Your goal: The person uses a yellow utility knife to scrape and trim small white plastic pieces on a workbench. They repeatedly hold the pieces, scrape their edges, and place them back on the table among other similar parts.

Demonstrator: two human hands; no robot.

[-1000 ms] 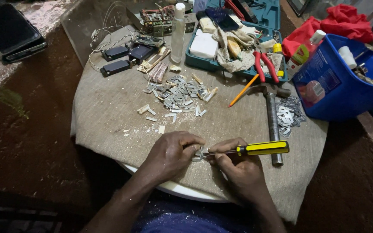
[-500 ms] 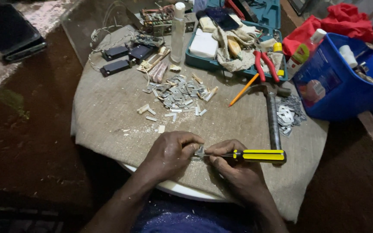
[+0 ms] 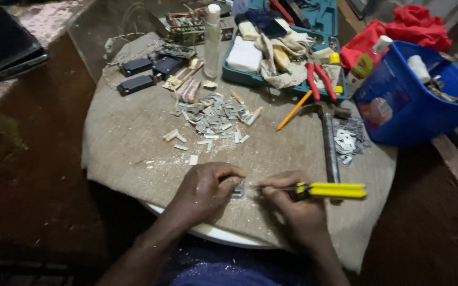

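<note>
My left hand (image 3: pixel 206 189) pinches a small grey metal piece (image 3: pixel 238 188) against the cloth at the near edge of a round table (image 3: pixel 218 233). My right hand (image 3: pixel 292 204) grips a yellow-handled screwdriver (image 3: pixel 331 190), lying almost level, its tip pointing left at that piece. A heap of similar small metal plates (image 3: pixel 216 114) lies in the middle of the cloth, beyond my hands. A second, smaller heap of plates (image 3: pixel 348 139) sits to the right, beside a hammer (image 3: pixel 328 139).
A grey cloth (image 3: pixel 128 137) covers the table. At the back stand a teal tool tray (image 3: pixel 261 79) with red pliers (image 3: pixel 319 79), a clear bottle (image 3: pixel 212 39), black boxes (image 3: pixel 136 83) and an orange pencil (image 3: pixel 293 110). A blue bin (image 3: pixel 414 106) stands right.
The screwdriver handle has dropped slightly and levelled out. Both hands stay at the near edge on the small piece.
</note>
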